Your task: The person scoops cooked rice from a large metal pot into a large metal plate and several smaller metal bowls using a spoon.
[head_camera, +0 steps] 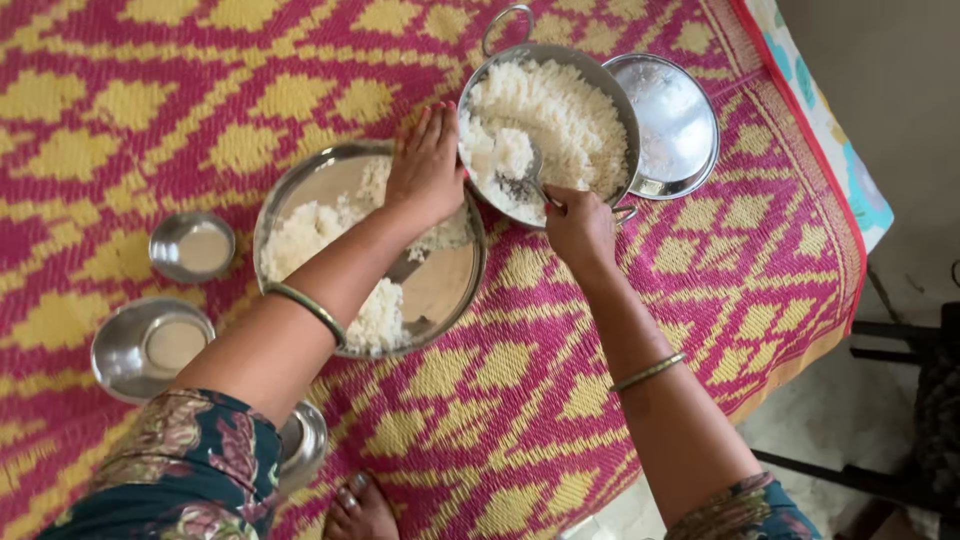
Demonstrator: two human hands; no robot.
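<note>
- Soft, even daylight; colours of the woven mat [600,330] read bright and clear.
- Pale glare sits on the steel lid [672,120] beside the rice pot [548,125].
- Faint shadows under the forearms.
- Slight softness toward the edges.

I have one view only, from the head camera, looking almost straight down from close above my forearms onto the woven mat [560,400]. It takes in the mat's right edge and a strip of floor [850,420] beyond it.

left hand [428,165] steadies tilted rice pot [548,120] | right hand [580,228] grips spoon [530,175] | steel plate [440,290] below
</note>
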